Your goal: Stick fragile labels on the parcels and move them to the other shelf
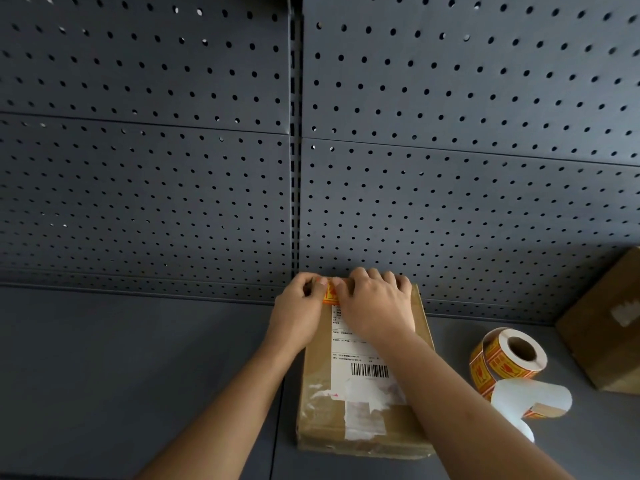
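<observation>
Hands [346, 303] on parcel [363, 393]; label roll [507, 358] and second box [606, 327] to the right.

left hand [302, 308]: forearm reaching forward, fingers curled, fingertips pinched together; right hand [375, 304]: forearm extended forward, palm down, fingers bent at the knuckles, pressing flat; hands just beside each other, thumbs near

Dim, even, cool light, seemingly from above and behind; soft shadows under the forearms on the shelf [104, 375]; no glare; strong wide-angle bending of the pegboard [173, 168] lines at edges; slightly soft throughout.
</observation>
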Tool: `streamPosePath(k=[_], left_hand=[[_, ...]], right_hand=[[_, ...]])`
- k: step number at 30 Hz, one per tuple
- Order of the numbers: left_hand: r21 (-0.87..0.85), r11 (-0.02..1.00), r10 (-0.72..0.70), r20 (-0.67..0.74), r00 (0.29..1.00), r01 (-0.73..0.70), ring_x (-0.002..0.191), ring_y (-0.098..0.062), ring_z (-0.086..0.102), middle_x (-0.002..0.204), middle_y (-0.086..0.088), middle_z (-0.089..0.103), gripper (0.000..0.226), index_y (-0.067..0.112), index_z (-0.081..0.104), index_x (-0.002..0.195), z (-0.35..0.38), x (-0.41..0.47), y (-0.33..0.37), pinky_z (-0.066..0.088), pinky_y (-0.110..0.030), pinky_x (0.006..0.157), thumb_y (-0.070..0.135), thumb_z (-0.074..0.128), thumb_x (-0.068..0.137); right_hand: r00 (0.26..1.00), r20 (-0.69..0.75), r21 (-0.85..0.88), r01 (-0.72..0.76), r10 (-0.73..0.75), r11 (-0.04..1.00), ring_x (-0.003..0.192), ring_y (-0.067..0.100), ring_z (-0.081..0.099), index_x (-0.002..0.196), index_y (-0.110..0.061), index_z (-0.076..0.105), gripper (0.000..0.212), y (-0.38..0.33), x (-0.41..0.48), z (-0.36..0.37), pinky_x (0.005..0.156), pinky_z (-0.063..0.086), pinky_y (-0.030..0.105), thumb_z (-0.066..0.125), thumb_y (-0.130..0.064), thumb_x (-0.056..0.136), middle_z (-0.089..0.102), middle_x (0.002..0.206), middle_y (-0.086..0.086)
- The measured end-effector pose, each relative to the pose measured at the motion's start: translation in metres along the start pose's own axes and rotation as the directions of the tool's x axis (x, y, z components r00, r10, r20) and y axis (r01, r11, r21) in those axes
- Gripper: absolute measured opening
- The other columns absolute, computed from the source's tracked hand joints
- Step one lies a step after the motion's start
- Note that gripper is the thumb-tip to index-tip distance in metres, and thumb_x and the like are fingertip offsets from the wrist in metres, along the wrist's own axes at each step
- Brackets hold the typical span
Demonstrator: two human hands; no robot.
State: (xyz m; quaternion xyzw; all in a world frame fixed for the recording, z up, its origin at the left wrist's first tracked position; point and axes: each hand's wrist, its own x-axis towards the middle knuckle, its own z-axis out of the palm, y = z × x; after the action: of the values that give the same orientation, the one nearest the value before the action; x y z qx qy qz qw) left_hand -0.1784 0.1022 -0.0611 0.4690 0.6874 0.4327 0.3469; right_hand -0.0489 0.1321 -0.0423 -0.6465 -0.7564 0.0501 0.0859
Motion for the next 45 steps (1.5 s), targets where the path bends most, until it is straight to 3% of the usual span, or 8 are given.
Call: streamPosePath(k=[14, 18, 21, 24, 30, 35, 40, 45], left_hand=[[-0.037, 0.997, -0.07, 0.025, 0.997, 0.071, 0.104, -0.017, 0.062, 0.113, 0.0, 0.066, 0.045, 0.021, 0.063, 0.117, -0.005, -0.009, 0.009, 0.046, -0.035, 0.084, 0.049, 0.029, 0.107], [-0.163, 0.979, -0.108, 0.087, 0.99, 0.121, 0.079, 0.006, 0.05, 0.085, 0.017, 0.055, 0.037, 0.035, 0.054, 0.082, -0.022, -0.028, 0.023, 0.036, -0.023, 0.07, 0.05, 0.032, 0.107], [-0.166, 0.964, -0.169, 0.227, 0.959, 0.209, 0.091, 0.004, 0.049, 0.099, 0.026, 0.053, 0.026, 0.043, 0.056, 0.095, -0.037, -0.043, 0.014, 0.036, -0.032, 0.092, 0.058, 0.037, 0.103], [-0.144, 0.954, -0.205, 0.324, 0.923, 0.262, 0.115, 0.001, 0.051, 0.123, 0.031, 0.057, 0.05, 0.046, 0.055, 0.132, -0.045, -0.059, -0.008, 0.033, -0.035, 0.101, 0.073, 0.044, 0.091], [-0.069, 0.969, -0.18, 0.47, 0.864, 0.239, 0.112, 0.004, 0.064, 0.118, 0.032, 0.069, 0.043, 0.051, 0.054, 0.132, -0.039, -0.087, -0.015, 0.043, -0.031, 0.104, 0.064, 0.056, 0.091], [-0.108, 0.979, -0.108, 0.436, 0.894, 0.171, 0.109, 0.007, 0.065, 0.118, 0.033, 0.068, 0.037, 0.049, 0.055, 0.132, -0.04, -0.095, -0.006, 0.046, -0.024, 0.098, 0.054, 0.059, 0.095], [-0.16, 0.985, 0.008, 0.402, 0.915, 0.061, 0.104, 0.01, 0.066, 0.118, 0.032, 0.069, 0.035, 0.05, 0.053, 0.129, -0.041, -0.104, -0.001, 0.049, -0.016, 0.084, 0.047, 0.062, 0.095], [-0.171, 0.984, 0.104, 0.361, 0.927, -0.044, 0.108, 0.013, 0.063, 0.12, 0.035, 0.066, 0.048, 0.055, 0.043, 0.134, -0.041, -0.11, 0.002, 0.051, -0.02, 0.092, 0.045, 0.066, 0.093]], right_hand=[[1.0, -0.025, 0.402, -0.006, 0.017, 0.916, 0.128, 0.024, 0.05, 0.135, -0.024, 0.054, 0.037, 0.011, 0.0, -0.02, 0.115, 0.032, 0.043, 0.042, -0.017, 0.1, 0.056, 0.134, 0.0], [0.993, -0.102, 0.62, 0.012, 0.066, 0.785, 0.124, 0.008, 0.048, 0.139, -0.023, 0.051, 0.036, 0.037, -0.021, -0.051, 0.102, 0.04, 0.027, 0.047, -0.019, 0.103, 0.05, 0.133, -0.008], [0.98, -0.114, 0.665, -0.048, 0.165, 0.745, 0.121, 0.008, 0.052, 0.133, -0.026, 0.055, 0.033, 0.067, -0.045, -0.064, 0.093, 0.039, 0.023, 0.051, -0.02, 0.102, 0.056, 0.129, -0.009], [0.965, 0.091, 0.711, -0.237, 0.247, 0.662, 0.112, 0.011, 0.053, 0.135, -0.027, 0.052, 0.035, 0.087, -0.074, -0.057, 0.085, 0.042, 0.025, 0.054, -0.036, 0.101, 0.057, 0.122, -0.008], [0.84, 0.529, 0.738, -0.527, 0.123, 0.421, 0.1, 0.014, 0.06, 0.133, -0.039, 0.039, 0.043, 0.087, -0.108, -0.04, 0.074, 0.052, 0.027, 0.052, -0.056, 0.095, 0.056, 0.117, -0.011], [0.872, 0.478, 0.782, -0.478, 0.107, 0.4, 0.099, 0.017, 0.074, 0.136, -0.032, 0.046, 0.052, 0.088, -0.112, -0.033, 0.091, 0.06, 0.043, 0.066, -0.049, 0.091, 0.073, 0.114, -0.009], [0.928, 0.361, 0.848, -0.367, 0.091, 0.383, 0.085, 0.002, 0.074, 0.136, -0.034, 0.045, 0.046, 0.09, -0.12, -0.043, 0.06, 0.057, 0.015, 0.066, -0.031, 0.095, 0.074, 0.11, -0.013], [0.966, 0.246, 0.882, -0.257, 0.079, 0.395, 0.092, -0.003, 0.072, 0.135, -0.044, 0.042, 0.056, 0.094, -0.127, -0.054, 0.067, 0.059, 0.02, 0.072, -0.029, 0.09, 0.071, 0.109, -0.025]])
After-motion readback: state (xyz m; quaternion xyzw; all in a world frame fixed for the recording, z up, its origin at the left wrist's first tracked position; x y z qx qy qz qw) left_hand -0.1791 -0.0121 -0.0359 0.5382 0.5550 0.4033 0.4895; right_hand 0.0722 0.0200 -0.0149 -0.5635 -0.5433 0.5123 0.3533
